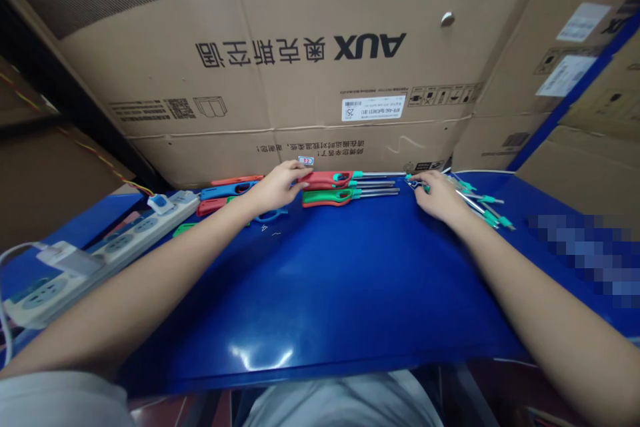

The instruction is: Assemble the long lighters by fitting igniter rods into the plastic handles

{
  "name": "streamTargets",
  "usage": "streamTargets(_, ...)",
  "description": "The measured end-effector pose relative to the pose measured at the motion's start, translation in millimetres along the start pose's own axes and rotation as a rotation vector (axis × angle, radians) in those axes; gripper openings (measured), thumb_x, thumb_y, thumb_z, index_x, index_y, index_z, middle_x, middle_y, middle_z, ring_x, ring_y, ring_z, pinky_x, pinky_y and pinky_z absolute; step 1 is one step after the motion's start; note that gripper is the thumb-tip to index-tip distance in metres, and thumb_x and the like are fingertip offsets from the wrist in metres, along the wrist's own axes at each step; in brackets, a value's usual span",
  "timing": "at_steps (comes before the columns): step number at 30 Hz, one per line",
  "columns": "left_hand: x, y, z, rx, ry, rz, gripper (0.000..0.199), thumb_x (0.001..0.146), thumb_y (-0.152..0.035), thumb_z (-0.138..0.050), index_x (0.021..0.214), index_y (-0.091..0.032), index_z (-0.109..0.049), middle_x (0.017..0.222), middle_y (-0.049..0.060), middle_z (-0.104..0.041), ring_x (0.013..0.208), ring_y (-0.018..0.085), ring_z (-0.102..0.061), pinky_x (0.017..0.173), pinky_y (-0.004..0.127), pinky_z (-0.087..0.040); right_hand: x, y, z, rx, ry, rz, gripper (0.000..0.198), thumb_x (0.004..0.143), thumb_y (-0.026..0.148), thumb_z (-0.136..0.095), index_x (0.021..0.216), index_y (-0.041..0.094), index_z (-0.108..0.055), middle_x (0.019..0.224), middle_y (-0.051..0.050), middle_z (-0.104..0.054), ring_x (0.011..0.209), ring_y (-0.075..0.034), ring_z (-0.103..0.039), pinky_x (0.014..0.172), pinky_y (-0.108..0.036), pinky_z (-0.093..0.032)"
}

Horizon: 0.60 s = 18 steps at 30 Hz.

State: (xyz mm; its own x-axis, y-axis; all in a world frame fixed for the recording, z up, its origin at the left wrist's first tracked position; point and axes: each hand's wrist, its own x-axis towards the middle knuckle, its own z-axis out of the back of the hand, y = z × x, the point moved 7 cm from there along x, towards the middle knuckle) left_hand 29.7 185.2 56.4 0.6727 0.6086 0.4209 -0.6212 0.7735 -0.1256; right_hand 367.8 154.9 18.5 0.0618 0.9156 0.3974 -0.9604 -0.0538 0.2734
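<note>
My left hand (pixel 277 188) has its fingers and thumb closed at the rear end of a red long-nosed lighter (pixel 323 179). That lighter lies against the cardboard, its metal tube pointing right. Just in front lies a green and orange lighter (pixel 327 197), also pointing right. Between them another metal tube (pixel 377 185) shows. My right hand (pixel 437 195) is pinched beside the tube tips, near a small teal piece (pixel 409 177); what its fingers hold is partly hidden. Behind and right of it lie several loose metal tubes with teal ends (pixel 493 219).
Coloured handle parts, such as a blue one (pixel 225 191), lie left of my left hand. A white power strip (pixel 135 233) with plugs runs along the left side. A large cardboard sheet (pixel 300 7) stands behind the blue table (pixel 320 287). A small label (pixel 305 161) stands near my left hand.
</note>
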Motion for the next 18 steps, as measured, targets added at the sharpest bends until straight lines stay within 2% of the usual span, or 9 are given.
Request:
streamTargets(8, 31, 33, -24, 0.01, 0.012, 0.066, 0.033, 0.094, -0.022, -0.049, 0.121, -0.017, -0.067, 0.119, 0.014, -0.064, 0.114, 0.028, -0.062, 0.099, 0.043, -0.052, -4, -8, -10, -0.091, 0.103, -0.041, 0.039, 0.083, 0.022, -0.06, 0.118, 0.01, -0.071, 0.12, -0.021, -0.067, 0.117, -0.034, -0.062, 0.106, -0.045, -0.047)
streamTargets(18, 37, 47, -39, 0.002, 0.039, 0.062, 0.024, 0.092, -0.017, -0.051, 0.105, -0.018, -0.071, 0.109, 0.012, -0.068, 0.112, 0.028, -0.063, 0.101, 0.045, -0.049, -4, -12, -16, -0.116, 0.119, -0.034, 0.037, 0.086, 0.027, -0.058, 0.119, 0.015, -0.07, 0.123, -0.017, -0.066, 0.117, -0.032, -0.061, 0.103, -0.041, -0.048)
